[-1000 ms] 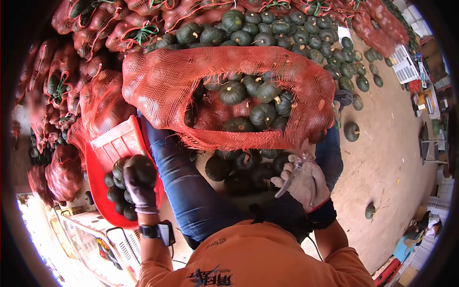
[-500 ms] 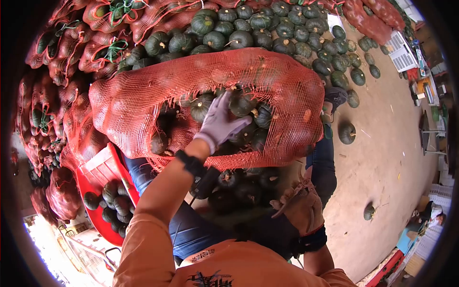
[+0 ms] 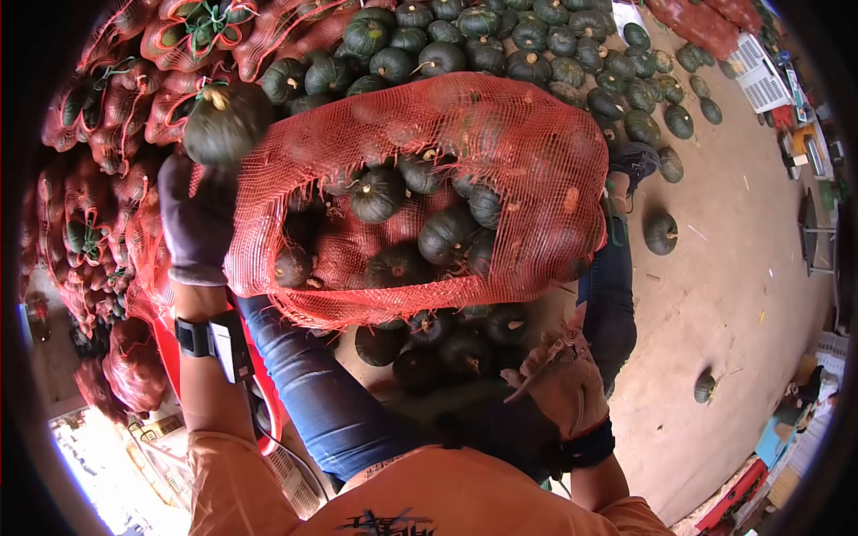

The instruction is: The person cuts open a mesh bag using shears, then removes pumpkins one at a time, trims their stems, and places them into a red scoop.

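Basically, one blurred dark-green squash [image 3: 225,125] is at the fingertip end of the gloved left hand [image 3: 198,219], left of the big mesh sack [image 3: 536,152]. Left hand is raised; can't tell if its fingers grip the squash or how far open they are. Sack is red, torn open on top, frayed edge all round the hole; squashes [image 3: 377,195] inside, some showing through the hole, others under the mesh. It lies across in front of the person, above the jeans-clad legs [image 3: 322,384]. More squashes [image 3: 380,344] on the floor between the legs, in shadow. Gloved right hand [image 3: 567,380] is low by the right leg, fingers partly bent; can't tell if it has hold of a tool. Red container [image 3: 270,402] mostly hidden behind left arm, contents not visible. Filled net sacks [image 3: 125,98] with green ties crowd the left; loose squash pile [image 3: 483,45] beyond the sack, few strays on the floor [image 3: 715,295] at right.
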The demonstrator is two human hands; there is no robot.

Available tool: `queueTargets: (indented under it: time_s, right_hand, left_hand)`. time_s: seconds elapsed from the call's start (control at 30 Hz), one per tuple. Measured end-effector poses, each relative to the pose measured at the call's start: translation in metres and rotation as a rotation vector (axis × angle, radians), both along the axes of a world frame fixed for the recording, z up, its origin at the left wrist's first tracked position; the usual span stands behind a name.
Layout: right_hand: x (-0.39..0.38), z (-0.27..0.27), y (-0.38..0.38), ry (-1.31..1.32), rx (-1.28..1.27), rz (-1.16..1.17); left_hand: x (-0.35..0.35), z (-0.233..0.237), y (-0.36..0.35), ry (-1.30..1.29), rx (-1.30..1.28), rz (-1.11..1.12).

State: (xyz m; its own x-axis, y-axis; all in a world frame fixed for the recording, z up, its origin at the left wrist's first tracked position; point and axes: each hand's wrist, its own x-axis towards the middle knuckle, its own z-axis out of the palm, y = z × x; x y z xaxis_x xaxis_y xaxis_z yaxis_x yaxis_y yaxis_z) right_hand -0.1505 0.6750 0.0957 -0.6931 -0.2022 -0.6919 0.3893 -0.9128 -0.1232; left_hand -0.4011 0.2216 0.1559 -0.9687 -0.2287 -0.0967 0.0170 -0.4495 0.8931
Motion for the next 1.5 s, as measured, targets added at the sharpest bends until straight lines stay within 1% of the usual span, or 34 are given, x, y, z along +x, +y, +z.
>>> queueTargets:
  time_s: [0.03,0.07,0.1,0.17,0.2,0.23,0.3,0.33,0.37,0.4,0.43,0.5,0.53,0.57,0.6,0.63,0.7,0.73,0.83,0.9,0.93,1.0,1.07,1.1,1.13,1.17,1.2,1.23,1.27,1.3,1.37,1.4,1.43,1.5]
  right_hand:
    - [-0.004,0.005,-0.002,-0.005,-0.010,-0.002]
    - [-0.007,0.005,-0.003,-0.007,0.004,0.001]
    - [-0.006,0.003,-0.003,-0.009,0.019,0.005]
    - [-0.005,-0.003,-0.001,-0.039,0.016,0.016]
    - [-0.004,-0.008,0.001,-0.065,-0.001,0.021]
    - [-0.004,-0.011,0.001,-0.094,-0.016,0.026]
    - [-0.005,-0.004,-0.004,-0.014,0.041,0.016]
    - [-0.003,0.001,-0.007,0.027,0.072,0.002]
    - [-0.004,0.002,-0.007,0.043,0.073,0.009]
    - [-0.004,0.002,-0.006,0.058,0.075,0.017]
    - [-0.002,0.001,-0.005,0.071,0.076,0.027]
    - [0.005,-0.020,0.003,0.032,-0.052,0.025]
    - [0.006,-0.026,0.007,0.016,-0.119,0.028]
    - [0.006,-0.025,0.008,0.031,-0.098,0.020]
    - [0.005,-0.024,0.007,0.036,-0.084,0.014]
    - [0.007,-0.022,0.004,0.038,-0.072,0.015]
    - [0.010,-0.017,-0.001,0.153,0.018,0.038]
    - [0.010,-0.015,-0.003,0.221,0.067,0.047]
    - [0.012,-0.018,-0.005,0.259,0.025,0.033]
    - [0.014,-0.014,-0.004,0.268,0.062,0.036]
    - [0.014,-0.012,-0.004,0.272,0.081,0.035]
    - [0.012,-0.010,-0.005,0.204,0.035,0.014]
    - [0.004,-0.011,-0.003,0.129,-0.012,0.021]
    - [0.002,-0.014,-0.002,0.084,-0.032,0.025]
    - [0.001,-0.017,-0.001,0.033,-0.049,0.024]
    - [-0.003,-0.014,-0.001,-0.003,-0.035,0.020]
    - [-0.007,-0.005,-0.003,-0.040,-0.018,0.016]
    - [-0.009,-0.001,-0.004,-0.086,-0.002,0.014]
    - [-0.009,-0.005,-0.001,-0.135,-0.020,0.015]
    - [-0.010,-0.009,0.002,-0.180,-0.037,0.019]
    - [-0.011,-0.012,0.003,-0.235,-0.040,0.022]
    - [-0.013,-0.009,0.002,-0.237,-0.021,0.022]
    - [-0.015,-0.007,0.001,-0.242,-0.002,0.021]
    - [-0.017,-0.006,-0.001,-0.228,0.038,0.032]
  left_hand:
    - [0.001,0.019,0.011,0.035,0.134,0.294]
    - [0.008,0.009,0.017,0.083,0.011,0.210]
    - [0.018,-0.013,0.021,0.128,-0.112,0.128]
    - [0.030,-0.066,0.053,-0.201,-0.507,-0.221]
    - [0.029,-0.092,0.072,-0.193,-0.229,-0.421]
    - [0.025,-0.118,0.099,-0.259,-0.551,-0.382]
    - [-0.009,-0.158,0.122,-0.403,-1.503,-0.408]
    - [-0.013,-0.178,0.139,-0.518,-1.526,-0.377]
    - [-0.018,-0.184,0.158,-0.621,-1.543,-0.337]
    - [-0.021,-0.185,0.169,-0.678,-1.468,-0.305]
    - [-0.018,-0.185,0.169,-0.625,-1.440,-0.309]
    - [-0.011,-0.199,0.152,-0.517,-1.389,-0.307]
    - [-0.001,-0.201,0.137,-0.401,-0.929,-0.379]
    - [0.010,-0.201,0.122,-0.343,-0.281,-0.408]
    - [0.020,-0.203,0.107,-0.364,0.192,-0.448]
    - [0.045,-0.144,0.115,-0.424,0.254,-0.573]
    - [0.072,-0.130,0.111,-0.314,0.601,-0.602]
    - [0.084,-0.119,0.116,-0.270,0.625,-0.546]
    - [0.090,-0.084,0.107,-0.243,0.474,-0.412]
    - [0.062,-0.042,0.079,-0.264,0.389,-0.262]
    - [0.044,-0.004,0.068,-0.219,0.536,-0.088]
    - [0.027,0.018,0.070,-0.035,0.506,0.055]
    - [0.022,0.007,0.098,0.240,0.150,-0.006]
    - [0.023,-0.028,0.106,0.102,0.214,-0.292]
    - [0.022,-0.062,0.122,-0.112,0.128,-0.400]
    - [0.015,-0.092,0.135,-0.271,-0.237,-0.438]
    - [0.012,-0.153,0.146,-0.161,-0.337,-0.409]
    - [0.001,-0.172,0.158,-0.102,-0.844,-0.462]
    - [-0.010,-0.191,0.169,-0.042,-1.356,-0.455]
    - [-0.021,-0.181,0.193,-0.189,-1.593,-0.548]
    - [-0.037,-0.194,0.221,-0.251,-1.786,-0.609]
    - [-0.044,-0.208,0.229,-0.229,-1.841,-0.523]
    - [-0.051,-0.220,0.231,-0.293,-1.857,-0.594]
    - [-0.055,-0.209,0.234,-0.429,-1.893,-0.750]
